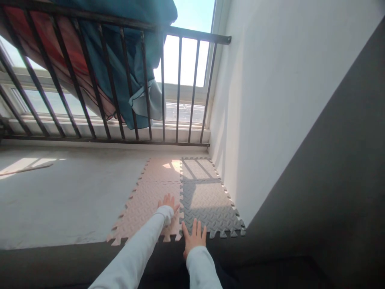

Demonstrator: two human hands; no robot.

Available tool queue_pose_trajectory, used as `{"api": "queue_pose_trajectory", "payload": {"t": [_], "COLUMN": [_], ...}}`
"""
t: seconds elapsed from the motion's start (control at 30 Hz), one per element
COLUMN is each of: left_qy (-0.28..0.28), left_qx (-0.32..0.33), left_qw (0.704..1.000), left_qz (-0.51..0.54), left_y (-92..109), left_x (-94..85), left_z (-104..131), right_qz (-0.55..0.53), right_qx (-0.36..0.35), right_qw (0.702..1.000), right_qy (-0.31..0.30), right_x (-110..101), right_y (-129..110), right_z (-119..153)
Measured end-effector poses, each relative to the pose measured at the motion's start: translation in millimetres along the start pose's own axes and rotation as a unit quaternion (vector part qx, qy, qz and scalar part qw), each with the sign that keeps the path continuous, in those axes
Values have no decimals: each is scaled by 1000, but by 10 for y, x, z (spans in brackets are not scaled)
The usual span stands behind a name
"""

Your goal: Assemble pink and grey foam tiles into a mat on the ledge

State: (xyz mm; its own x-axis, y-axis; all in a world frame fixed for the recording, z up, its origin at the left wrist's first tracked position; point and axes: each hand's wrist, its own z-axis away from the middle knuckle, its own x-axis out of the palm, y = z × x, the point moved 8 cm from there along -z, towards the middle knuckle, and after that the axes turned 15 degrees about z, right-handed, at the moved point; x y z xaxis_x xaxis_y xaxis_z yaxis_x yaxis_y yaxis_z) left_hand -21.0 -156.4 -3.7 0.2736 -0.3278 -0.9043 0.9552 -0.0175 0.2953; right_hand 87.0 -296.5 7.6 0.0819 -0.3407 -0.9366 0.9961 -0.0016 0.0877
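Two hands flat, left hand, right hand | two foam mats: pink mat, grey mat

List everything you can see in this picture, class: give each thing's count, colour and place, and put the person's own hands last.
Foam mats: four interlocked, two pink at left, two grey at right, on the floor by the wall.
Railing: one, black, before the window.
Cloths: two, teal and red, draped over the railing.
Wall: one, white, right.
Floor: grey, bare concrete, left.
Left hand: flat on a pink mat.
Right hand: flat on a grey mat's near edge.
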Motion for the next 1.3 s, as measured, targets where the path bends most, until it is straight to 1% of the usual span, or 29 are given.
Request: {"api": "queue_pose_trajectory", "payload": {"t": [0.1, 0.17, 0.27, 0.33, 0.47, 0.57, 0.67, 0.73, 0.8, 0.83, 0.9, 1.0, 1.07, 1.1, 1.17, 1.3], "left_qy": [2, 1, 4, 6, 17, 37, 38, 34, 41, 51, 82, 139, 147, 139, 115, 82], "left_qx": [-24, -18, 12, 32, 44, 55, 78, 82, 64, 41, -32, -155, -191, -190, -169, -147], "left_qw": [1000, 1000, 1000, 999, 999, 998, 996, 996, 996, 997, 995, 977, 969, 970, 978, 985], "left_qz": [5, 5, 1, 3, 13, 13, 17, 31, 44, 49, 52, 53, 55, 54, 47, 35], "left_y": [-198, -224, -126, -30, 119, 207, 249, 187, 7, -137, -520, -1163, -1479, -1582, -1696, -1759], "left_x": [-44, -99, -177, -204, -238, -291, -315, -322, -353, -385, -484, -678, -748, -756, -744, -778], "left_z": [-259, -393, -567, -668, -796, -828, -858, -880, -890, -888, -861, -769, -735, -737, -758, -760], "right_qz": [-23, -40, -55, -51, -35, -19, 0, -3, -16, -24, -38, -50, -56, -58, -59, -39], "right_qx": [-13, -37, -83, -95, -81, -61, -38, -41, -56, -63, -68, -64, -63, -63, -62, -61], "right_qw": [1000, 999, 995, 994, 995, 998, 999, 999, 998, 998, 997, 996, 996, 995, 995, 995], "right_qy": [6, -3, -16, -23, -35, -22, 6, 12, 7, 8, 17, 36, 44, 48, 54, 66], "right_x": [16, 9, -21, -9, 172, 317, 329, 282, 221, 181, 101, 19, 3, 1, 13, 64], "right_y": [-91, -161, -271, -327, -415, -476, -490, -489, -481, -471, -442, -414, -416, -421, -428, -442], "right_z": [4, -19, -84, -150, -329, -436, -463, -443, -408, -389, -352, -311, -298, -296, -302, -340]}}
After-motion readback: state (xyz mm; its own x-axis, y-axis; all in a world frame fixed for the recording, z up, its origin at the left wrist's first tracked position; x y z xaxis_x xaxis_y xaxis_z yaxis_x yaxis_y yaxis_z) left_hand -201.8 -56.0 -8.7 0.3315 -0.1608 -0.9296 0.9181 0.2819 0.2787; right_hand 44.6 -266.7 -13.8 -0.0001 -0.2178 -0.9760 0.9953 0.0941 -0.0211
